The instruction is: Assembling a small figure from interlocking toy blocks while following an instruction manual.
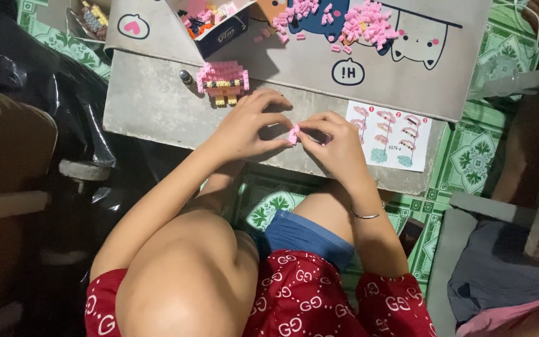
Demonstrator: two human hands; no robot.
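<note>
Head view: a small pink brick piece (293, 135) is pinched between the fingers of the left hand (244, 128) and the right hand (338, 146), just above the near edge of the grey surface (151, 100). A built pink figure (223, 81) is seen just beyond the left hand, an instruction sheet (389, 135) beside the right, and loose pink bricks (363, 24) farther back.

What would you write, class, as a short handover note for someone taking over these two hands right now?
Left hand and right hand: both pinch one small pink brick piece between fingertips, over the grey table.
Done: a pink brick figure stands just beyond the left hand.
Left: loose pink bricks lie heaped further back; the instruction sheet lies beside the right hand.
</note>
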